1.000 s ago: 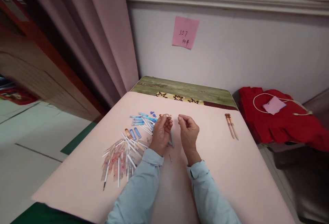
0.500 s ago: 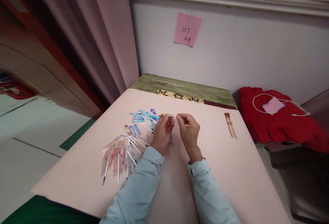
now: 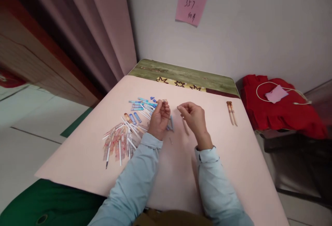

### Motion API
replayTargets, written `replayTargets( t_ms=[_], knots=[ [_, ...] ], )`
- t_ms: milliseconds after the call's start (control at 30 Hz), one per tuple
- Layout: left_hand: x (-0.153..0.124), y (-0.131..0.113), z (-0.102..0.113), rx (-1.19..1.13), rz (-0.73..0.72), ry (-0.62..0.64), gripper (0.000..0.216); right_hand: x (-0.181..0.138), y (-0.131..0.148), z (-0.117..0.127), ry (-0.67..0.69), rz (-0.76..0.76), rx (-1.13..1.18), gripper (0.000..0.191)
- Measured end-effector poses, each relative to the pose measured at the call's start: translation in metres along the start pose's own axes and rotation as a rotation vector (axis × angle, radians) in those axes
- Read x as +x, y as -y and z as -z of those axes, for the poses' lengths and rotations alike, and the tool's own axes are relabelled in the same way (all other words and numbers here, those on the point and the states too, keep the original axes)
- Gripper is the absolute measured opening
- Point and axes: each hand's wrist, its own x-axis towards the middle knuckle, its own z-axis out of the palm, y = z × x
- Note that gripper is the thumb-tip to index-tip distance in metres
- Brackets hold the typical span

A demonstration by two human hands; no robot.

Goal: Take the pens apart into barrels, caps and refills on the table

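Observation:
My left hand (image 3: pixel 159 118) is closed, its fingertips pinching a small orange-tipped pen part (image 3: pixel 163 101) above the pink table cover (image 3: pixel 228 156). Close to its right, my right hand (image 3: pixel 194 116) is closed in a pinch, and a thin pale pen barrel (image 3: pixel 185 128) slants down from its fingers toward the cover. A pile of pen parts (image 3: pixel 124 139), white refills, clear barrels and blue caps (image 3: pixel 141 105), lies just left of my left hand. A small spring-like piece (image 3: pixel 170 140) rests on the cover between my wrists.
Two assembled tan pens (image 3: pixel 231 113) lie side by side at the right of the cover. A green patterned table edge (image 3: pixel 181 75) shows behind it. A red cloth (image 3: pixel 280 108) with a white cord and pink note sits at right. A pink sticky note (image 3: pixel 192 1) hangs on the wall.
The view has tilted down, so everything sits higher in frame. My hands have drawn slightly apart, and the pale barrel now shows hanging below my right hand.

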Motion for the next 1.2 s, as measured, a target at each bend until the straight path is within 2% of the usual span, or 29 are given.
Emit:
replayTargets(
  t_ms=[67, 167, 233, 367, 500, 633, 733, 800, 900, 1000, 1200],
  knots=[
    [-0.001, -0.003, -0.004, -0.045, 0.016, 0.026, 0.03, -0.001, 0.003, 0.01, 0.228, -0.003, -0.189, 0.019],
    [-0.004, -0.003, -0.007, -0.054, 0.035, 0.034, 0.03, -0.01, 0.003, 0.009, 0.578, 0.021, -0.387, 0.027],
    [-0.004, -0.003, -0.007, -0.046, 0.033, 0.031, 0.029, -0.019, 0.001, 0.0, 0.676, 0.038, -0.451, 0.032],
    [-0.004, -0.003, -0.008, -0.035, 0.022, 0.031, 0.028, -0.033, -0.004, -0.022, 0.611, 0.061, -0.606, 0.038],
    [-0.004, -0.003, -0.008, 0.007, 0.023, -0.004, 0.022, -0.039, -0.001, -0.03, 0.605, 0.088, -0.648, 0.031],
    [-0.006, -0.002, -0.008, 0.003, 0.034, 0.016, 0.023, -0.04, 0.01, -0.025, 0.621, 0.134, -0.636, 0.019],
    [-0.008, 0.0, -0.007, 0.008, 0.05, 0.029, 0.023, -0.033, 0.017, -0.008, 0.615, 0.156, -0.561, 0.016],
    [-0.009, 0.002, -0.006, 0.031, 0.057, 0.055, 0.021, -0.026, 0.019, 0.008, 0.543, 0.108, -0.425, 0.014],
    [-0.01, 0.007, -0.002, 0.112, 0.071, 0.092, 0.015, -0.015, 0.015, 0.03, 0.329, -0.024, -0.161, 0.01],
    [-0.011, 0.013, 0.0, 0.199, 0.088, 0.104, 0.011, -0.01, 0.01, 0.041, 0.15, -0.089, 0.021, 0.013],
    [-0.015, 0.023, 0.001, 0.293, 0.085, 0.108, 0.011, -0.01, 0.012, 0.04, 0.038, -0.065, 0.065, 0.013]
  ],
)
